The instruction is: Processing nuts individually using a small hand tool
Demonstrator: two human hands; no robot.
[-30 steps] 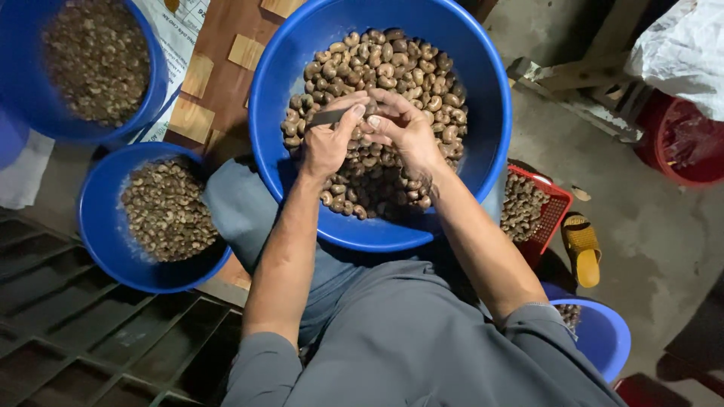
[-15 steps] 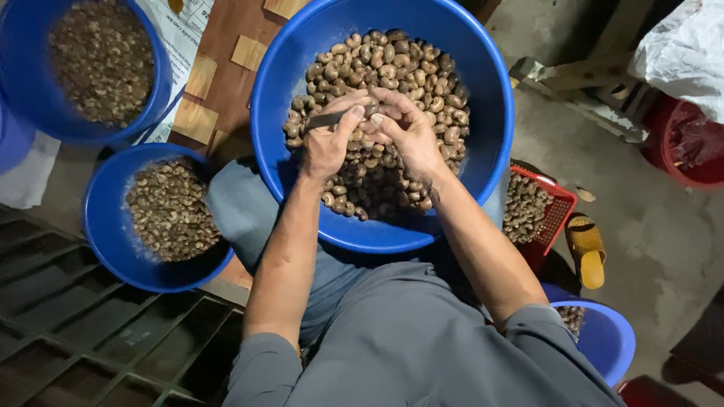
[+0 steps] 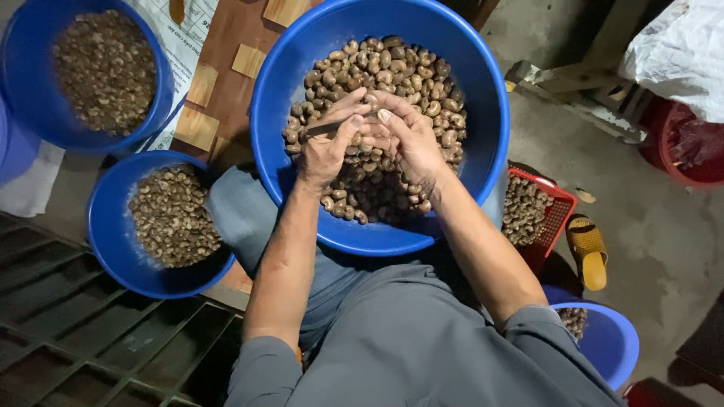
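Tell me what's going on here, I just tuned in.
A seated person holds both hands over a big blue basin of brown nuts on the lap. The left hand grips a thin tool, and the right hand pinches something small against it. Two smaller blue bowls of nuts stand to the left.

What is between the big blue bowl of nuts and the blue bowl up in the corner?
In the head view, a brown board with small pale wooden blocks lies between the big blue bowl and the corner bowl, over white printed paper.
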